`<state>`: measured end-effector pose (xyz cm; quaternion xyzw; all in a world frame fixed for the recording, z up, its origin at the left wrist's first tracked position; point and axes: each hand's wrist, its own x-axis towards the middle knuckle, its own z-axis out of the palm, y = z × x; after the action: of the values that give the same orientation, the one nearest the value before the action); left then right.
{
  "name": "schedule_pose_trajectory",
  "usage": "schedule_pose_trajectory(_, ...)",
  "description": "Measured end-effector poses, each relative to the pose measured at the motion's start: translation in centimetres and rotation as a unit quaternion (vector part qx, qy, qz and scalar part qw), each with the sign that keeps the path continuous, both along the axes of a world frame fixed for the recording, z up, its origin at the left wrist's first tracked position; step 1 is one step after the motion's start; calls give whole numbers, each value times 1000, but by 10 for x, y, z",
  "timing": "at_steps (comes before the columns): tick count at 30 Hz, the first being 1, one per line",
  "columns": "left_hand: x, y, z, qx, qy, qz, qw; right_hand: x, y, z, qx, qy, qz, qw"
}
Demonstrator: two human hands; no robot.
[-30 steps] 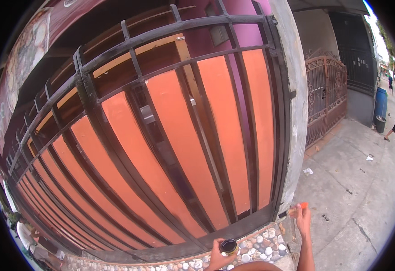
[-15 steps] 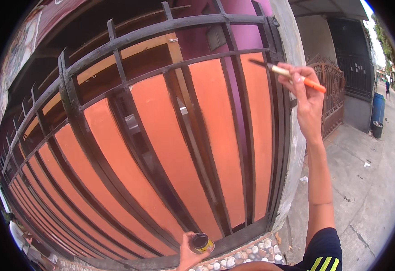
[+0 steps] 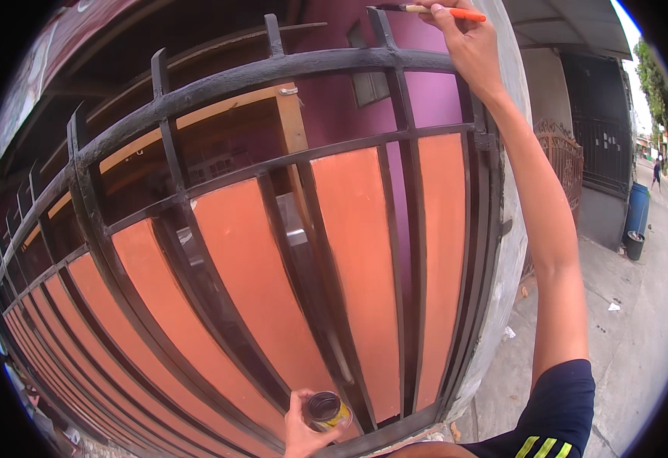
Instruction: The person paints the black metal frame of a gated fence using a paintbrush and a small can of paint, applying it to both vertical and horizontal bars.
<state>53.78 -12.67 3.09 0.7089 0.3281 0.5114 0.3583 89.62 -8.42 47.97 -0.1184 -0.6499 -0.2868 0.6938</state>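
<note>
The right hand (image 3: 467, 42) is up at the top right corner of the gate (image 3: 273, 70), thumb and fingers pinched together around the handle of a paint brush (image 3: 418, 9). The brush lies nearly level, its orange end pointing right and its dark bristles pointing left, right by the tip of an upright bar (image 3: 382, 27) that sticks up above the top rail; whether they touch, I cannot tell

Low down, in front of the gate's bottom edge and right of its middle, the left hand (image 3: 307, 431) has its fingers curled partway around a small can (image 3: 338, 417), spread only as wide as the can. Its round mouth faces up and looks dark inside

Orange panels (image 3: 353, 267) fill the gate between dark bars. A grey pillar (image 3: 494, 336) runs along its right edge, and farther right a blue barrel (image 3: 638, 210) stands beside the street
</note>
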Motion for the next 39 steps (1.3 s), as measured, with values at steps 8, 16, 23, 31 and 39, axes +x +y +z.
schedule_pose_trajectory(8, 46, 9, -13, -65, -26, -3, 998, 14, 16, -2, 34, -24, 16, 999)
schedule_pose_trajectory(16, 71, 13, -13, -42, -26, 1, 999, 33, 10, -21, -95, -25, 78, 992)
schedule_pose_trajectory(23, 85, 19, -31, -74, -27, -15, 997, 23, 4, 19, 50, -14, -72, 996)
schedule_pose_trajectory(31, 87, 12, -19, -111, 13, -31, 993, 40, 0, 2, -22, -60, 25, 998)
schedule_pose_trajectory(39, 96, 21, -33, -58, -11, -55, 997, 26, 2, 127, 29, -48, -66, 996)
